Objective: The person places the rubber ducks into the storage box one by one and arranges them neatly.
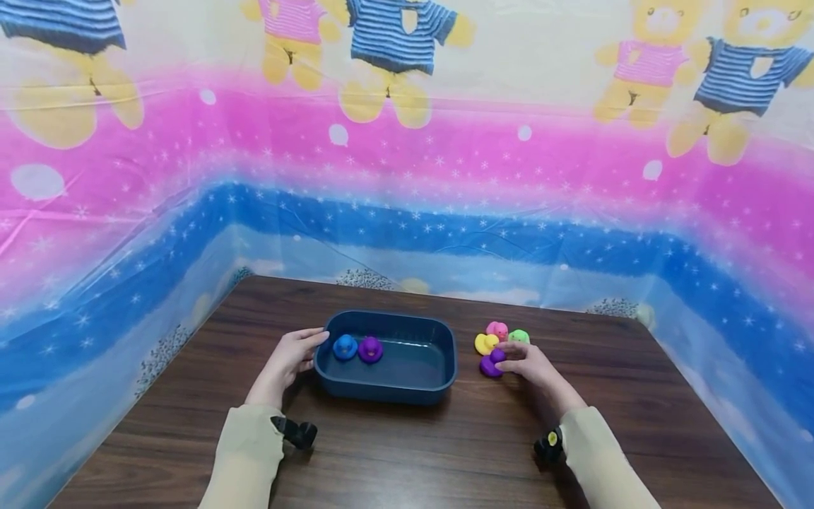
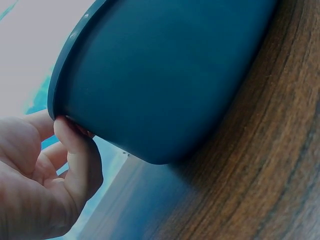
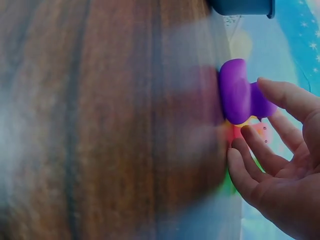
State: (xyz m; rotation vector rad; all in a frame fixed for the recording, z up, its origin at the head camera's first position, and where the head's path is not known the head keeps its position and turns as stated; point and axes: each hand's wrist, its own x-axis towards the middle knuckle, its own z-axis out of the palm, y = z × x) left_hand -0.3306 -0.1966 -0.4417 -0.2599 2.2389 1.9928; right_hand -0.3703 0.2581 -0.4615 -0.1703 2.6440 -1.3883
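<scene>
A dark blue rectangular tub (image 1: 407, 394) stands on the table, with a blue rubber duck (image 1: 345, 347) and a purple one inside its left end. My left hand (image 1: 294, 357) pinches the tub's left rim between thumb and fingers; the left wrist view shows the thumb (image 2: 75, 140) bent under the lip. To the right of the tub, my right hand (image 1: 529, 364) has thumb and index finger at the head of another purple rubber duck (image 3: 236, 92), pinching it. That duck sits upright at the tabletop, and the other right fingers are spread loosely beside it.
Just behind the right hand cluster a yellow duck (image 1: 486, 344), a pink duck (image 1: 498, 330) and a green duck (image 1: 518, 336), partly hidden by one another and the hand. Around the brown wooden table (image 1: 394, 459) hangs a printed cloth (image 1: 407, 155) with bears.
</scene>
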